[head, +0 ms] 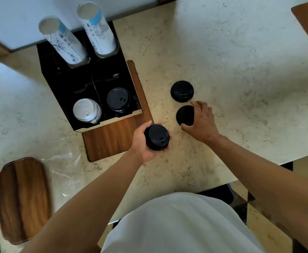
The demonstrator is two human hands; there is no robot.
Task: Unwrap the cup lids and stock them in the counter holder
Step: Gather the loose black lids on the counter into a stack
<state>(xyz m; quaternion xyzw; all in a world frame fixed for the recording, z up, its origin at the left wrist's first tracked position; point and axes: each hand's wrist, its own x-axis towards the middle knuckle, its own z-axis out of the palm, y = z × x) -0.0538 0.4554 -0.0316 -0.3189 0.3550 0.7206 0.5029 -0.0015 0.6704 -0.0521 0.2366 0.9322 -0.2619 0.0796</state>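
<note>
Pale marbled stone makes up the tabletop (222, 52) under your arms, with a dark floor showing past its near edge.

Your left hand (145, 143) is cupped palm-up around a short stack of black lids (156, 136), fingers curled under and around its rim, held just above the near corner of a wooden board (113, 137). Your right hand (201, 121) reaches down onto a second black lid (185, 115) lying on the stone, thumb and fingers spread around its right edge and closing on it. A third black lid (182, 91) lies flat just beyond, apart from your fingers.

Left of the hands, the black counter holder (58, 84) stands on the wooden board. Its near-right compartment holds black lids (118, 99), its near-left compartment holds white lids (87, 110), and two tall stacks of printed paper cups (65, 42) lean out of the far compartments.

Nearer you on the left, crumpled clear plastic wrap (65, 172) lies on the stone beside a wooden tray (23, 199). Your white shirt (177, 225) fills the bottom of the view.
</note>
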